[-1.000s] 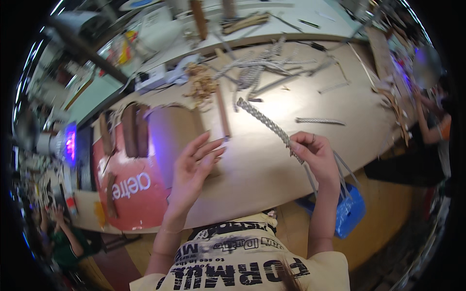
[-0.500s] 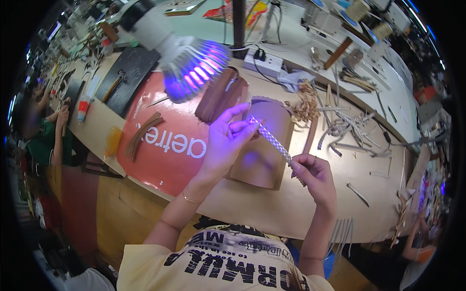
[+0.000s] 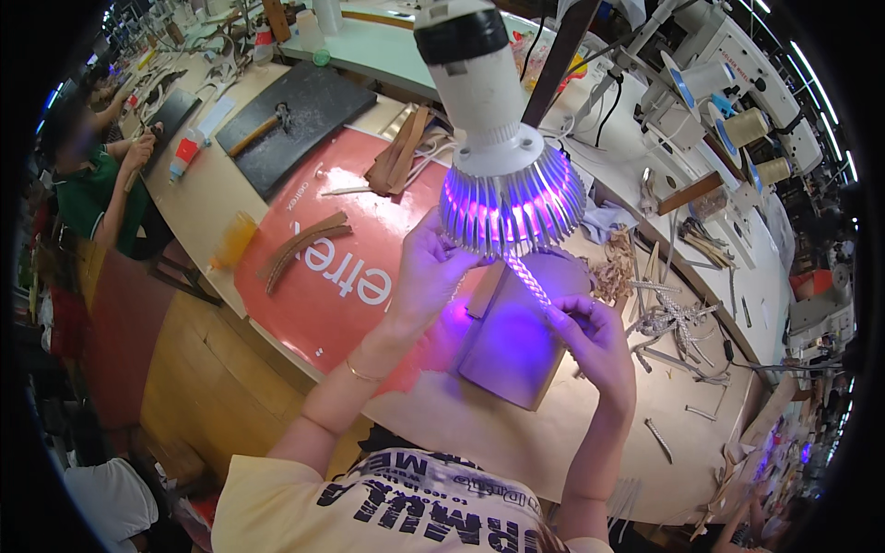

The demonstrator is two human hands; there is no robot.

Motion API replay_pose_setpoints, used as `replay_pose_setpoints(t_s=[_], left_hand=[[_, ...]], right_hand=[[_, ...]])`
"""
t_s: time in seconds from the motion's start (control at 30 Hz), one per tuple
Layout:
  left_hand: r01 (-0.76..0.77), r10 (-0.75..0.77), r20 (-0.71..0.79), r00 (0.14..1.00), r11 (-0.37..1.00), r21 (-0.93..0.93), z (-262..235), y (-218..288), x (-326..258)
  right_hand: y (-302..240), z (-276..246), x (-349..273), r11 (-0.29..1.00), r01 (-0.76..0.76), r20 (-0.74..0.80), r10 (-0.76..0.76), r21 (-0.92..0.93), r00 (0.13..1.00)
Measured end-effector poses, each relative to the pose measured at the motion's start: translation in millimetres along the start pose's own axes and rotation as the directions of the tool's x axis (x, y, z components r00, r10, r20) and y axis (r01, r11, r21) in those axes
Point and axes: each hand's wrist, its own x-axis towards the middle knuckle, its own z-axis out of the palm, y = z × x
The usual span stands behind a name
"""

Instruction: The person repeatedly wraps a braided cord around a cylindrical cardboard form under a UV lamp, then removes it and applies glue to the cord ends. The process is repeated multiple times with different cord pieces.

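Note:
A braided strap (image 3: 528,281), pale and lit violet, is stretched between my two hands just under the lamp (image 3: 513,198). My left hand (image 3: 431,276) pinches its upper-left end; those fingertips are partly hidden by the lamp's finned rim. Lower down, my right hand (image 3: 597,343) grips the strap between thumb and fingers. Beneath it on the table lies a brown curved panel (image 3: 512,355), with violet light falling on it.
A red sheet (image 3: 309,276) with brown strips on it covers the left of the table. Beyond it lie a black slab (image 3: 318,92) and a hammer (image 3: 258,131). Braided cord pieces (image 3: 678,321) are heaped at right. A co-worker (image 3: 101,194) sits far left.
The lamp now sits over the strap's upper end, with violet light spread across the strap and panel. The view has shifted. Both hands keep their hold.

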Motion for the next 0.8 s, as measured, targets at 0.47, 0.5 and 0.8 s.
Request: replay_pose_setpoints(t_s=[0.47, 0.5, 0.8], left_hand=[[-0.006, -0.036, 0.100, 0.994, 0.923, 0.385, 9.8, -49.0, -1.3], [-0.128, 0.092, 0.092, 0.992, 0.805, 0.579, -3.5, -48.8, 12.5], [-0.623, -0.088, 0.617, 0.782, -0.109, 0.775, -22.8, -94.6, 140.9]], right_hand=[[-2.5, -4.7, -6.1, 0.953, 0.092, -0.165, -0.145, -0.289, 0.976], [1.4, -3.7, -2.9, 0.951, 0.105, -0.171, -0.160, -0.291, 0.972], [20.0, -2.0, 12.5, 0.962, 0.084, -0.116, -0.117, -0.259, 0.986]])
